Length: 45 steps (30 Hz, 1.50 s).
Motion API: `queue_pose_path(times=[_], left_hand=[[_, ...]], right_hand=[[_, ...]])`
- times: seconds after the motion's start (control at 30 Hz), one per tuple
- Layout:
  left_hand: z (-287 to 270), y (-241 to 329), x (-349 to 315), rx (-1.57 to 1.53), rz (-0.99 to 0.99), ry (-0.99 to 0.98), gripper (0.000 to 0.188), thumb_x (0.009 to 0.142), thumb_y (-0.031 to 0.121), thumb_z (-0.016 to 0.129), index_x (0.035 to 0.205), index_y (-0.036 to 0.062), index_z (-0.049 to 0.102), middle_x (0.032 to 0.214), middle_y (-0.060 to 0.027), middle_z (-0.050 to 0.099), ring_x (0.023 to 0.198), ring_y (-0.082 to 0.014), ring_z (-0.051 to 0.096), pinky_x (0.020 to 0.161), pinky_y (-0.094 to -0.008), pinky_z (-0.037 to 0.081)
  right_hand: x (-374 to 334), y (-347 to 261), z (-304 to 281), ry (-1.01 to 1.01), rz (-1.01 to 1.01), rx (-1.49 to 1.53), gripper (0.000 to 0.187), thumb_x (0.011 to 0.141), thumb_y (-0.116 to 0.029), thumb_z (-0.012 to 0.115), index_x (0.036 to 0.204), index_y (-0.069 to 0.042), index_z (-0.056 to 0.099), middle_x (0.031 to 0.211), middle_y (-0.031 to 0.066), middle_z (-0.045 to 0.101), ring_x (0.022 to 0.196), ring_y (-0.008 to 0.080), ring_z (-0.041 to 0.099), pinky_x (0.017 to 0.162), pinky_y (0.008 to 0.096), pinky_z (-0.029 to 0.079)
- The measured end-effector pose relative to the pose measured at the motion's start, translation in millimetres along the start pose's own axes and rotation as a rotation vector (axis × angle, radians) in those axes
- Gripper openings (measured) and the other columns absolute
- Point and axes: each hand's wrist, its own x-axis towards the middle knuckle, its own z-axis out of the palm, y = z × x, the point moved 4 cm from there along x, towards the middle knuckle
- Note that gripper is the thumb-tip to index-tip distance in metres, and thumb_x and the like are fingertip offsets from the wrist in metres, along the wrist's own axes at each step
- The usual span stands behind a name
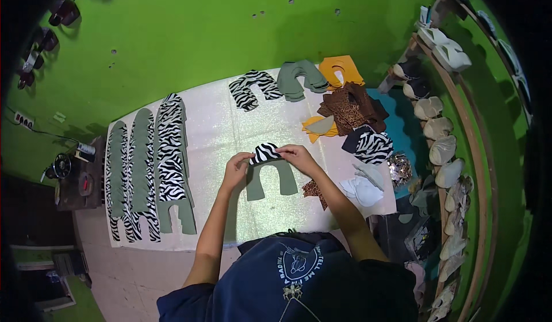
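Observation:
Between my hands is a curved zebra-print piece [266, 152], its two ends pinched in my fingers. My left hand [236, 168] grips its left end, and my right hand [294, 155] its right end. Just below it, an olive-green U-shaped piece [288, 179] lies on the pale, shiny table covering [218, 126] with its opening toward me. The zebra-print piece covers or meets the curved top of the green one; whether the two are joined cannot be seen. Beside my right forearm lies a small leopard-print scrap [312, 191].
Overlapping rows of zebra and green pieces [171, 149] line the table's left side. Along the back lie zebra [246, 92], green [296, 72] and yellow stacks [348, 69]. Brown leopard-print pieces [351, 112] and white pieces [365, 191] are at right. A wooden rack [468, 121] holds shoe-shaped forms.

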Motion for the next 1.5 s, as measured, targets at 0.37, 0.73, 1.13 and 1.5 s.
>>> queue_pose_path(times=[0.37, 0.73, 1.13, 1.5], left_hand=[[6.9, -11.1, 1.3, 0.323, 0.048, 0.311, 0.012, 0.077, 0.009, 0.058, 0.086, 0.0040, 0.064, 0.082, -0.0103, 0.063, 0.080, -0.0242, 0.057, 0.075, -0.0320, 0.043], [10.6, -13.4, -8.3, 0.480, 0.109, 0.440, 0.020, 0.076, 0.007, 0.056, 0.096, 0.0032, 0.057, 0.091, -0.0115, 0.054, 0.089, -0.0269, 0.050, 0.078, -0.0344, 0.038], [43.6, 18.0, -52.1, 0.838, 0.056, 0.297, 0.031, 0.077, 0.010, 0.055, 0.108, 0.0078, 0.053, 0.110, -0.0092, 0.050, 0.105, -0.0226, 0.045, 0.085, -0.0392, 0.027], [50.8, 14.8, -57.5, 0.898, 0.103, 0.303, 0.026, 0.076, 0.006, 0.057, 0.102, 0.0076, 0.059, 0.102, -0.0049, 0.056, 0.095, -0.0170, 0.051, 0.078, -0.0363, 0.028]], right_hand=[[0.3, 10.3, 8.7, 0.083, -0.106, -0.304, 0.018, 0.080, -0.002, 0.052, 0.097, -0.001, 0.060, 0.092, 0.0070, 0.056, 0.082, 0.0147, 0.056, 0.071, 0.0237, 0.044], [5.5, 32.2, 9.6, 0.119, -0.008, -0.125, 0.018, 0.083, -0.004, 0.051, 0.098, 0.000, 0.059, 0.096, 0.0085, 0.057, 0.086, 0.0161, 0.057, 0.074, 0.0247, 0.045], [3.0, 30.9, 5.4, 0.127, -0.068, -0.106, 0.019, 0.084, -0.006, 0.051, 0.100, 0.001, 0.058, 0.095, 0.0079, 0.058, 0.086, 0.0137, 0.057, 0.074, 0.0243, 0.045], [5.4, 40.6, 3.4, 0.109, 0.005, 0.008, 0.018, 0.084, -0.004, 0.050, 0.099, 0.001, 0.059, 0.093, 0.0056, 0.060, 0.081, 0.0104, 0.056, 0.070, 0.0217, 0.044]])
